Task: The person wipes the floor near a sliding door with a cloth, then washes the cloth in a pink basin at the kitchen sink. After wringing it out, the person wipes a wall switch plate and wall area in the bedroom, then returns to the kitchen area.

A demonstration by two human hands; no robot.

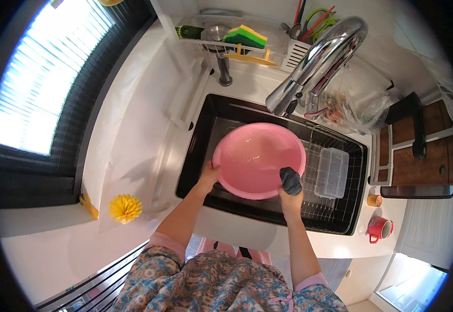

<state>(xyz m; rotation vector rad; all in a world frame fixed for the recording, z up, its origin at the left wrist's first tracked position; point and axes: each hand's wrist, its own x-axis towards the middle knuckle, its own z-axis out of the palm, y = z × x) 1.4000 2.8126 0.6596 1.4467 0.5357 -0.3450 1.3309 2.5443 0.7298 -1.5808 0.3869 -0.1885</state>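
A round pink plastic basin (257, 160) is over the black sink (197, 156), its smooth inside showing wet-looking highlights. My left hand (209, 176) grips the basin's rim at the left, with the fingers hidden beneath it. At the lower right of the rim is my right hand (291, 201), holding a bunched dark grey cloth (291, 181). That hand also touches the rim; its fingers are mostly covered by the cloth.
A wire rack (328, 212) holding a clear plastic container (332, 172) fills the sink's right side. The chrome faucet (312, 66) arches above. A red mug (379, 229) stands on the right counter. Behind the sink, a shelf holds a green-and-yellow sponge (245, 37).
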